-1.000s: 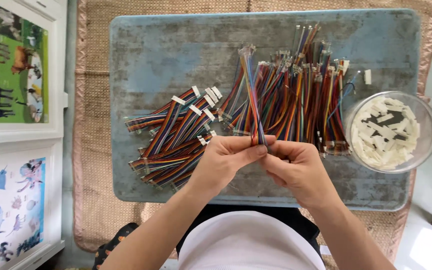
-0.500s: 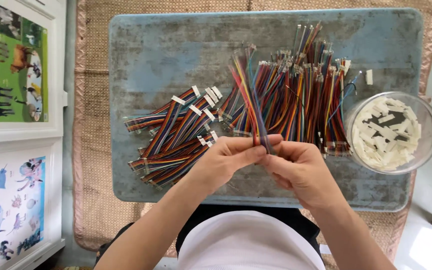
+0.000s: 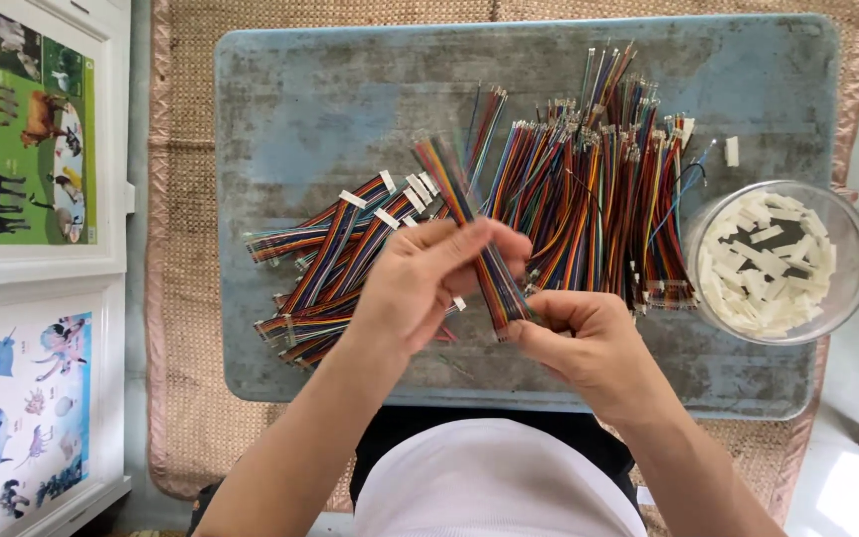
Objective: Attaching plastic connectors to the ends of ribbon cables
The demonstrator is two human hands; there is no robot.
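Observation:
Both hands hold one flat multicoloured ribbon cable point(image 3: 464, 214) over the blue-grey table point(image 3: 350, 99). My left hand point(image 3: 420, 283) pinches its middle from the left. My right hand point(image 3: 579, 343) grips its near end with fingertips. The cable's far end tilts up and to the left. Left of the hands lies a pile of ribbon cables with white connectors point(image 3: 335, 254). Behind the hands lies a larger heap of loose coloured ribbon cables point(image 3: 599, 189) with bare metal tips.
A clear round bowl point(image 3: 852, 249) of small white plastic connectors stands at the table's right edge. One white connector point(image 3: 732, 151) lies beside it. A woven mat point(image 3: 176, 298) lies under the table. Picture posters of animals point(image 3: 22, 129) lie at the left.
The held cable has swung from nearly upright to leaning left. My left hand has slid up along it; my right hand has dropped toward its near end.

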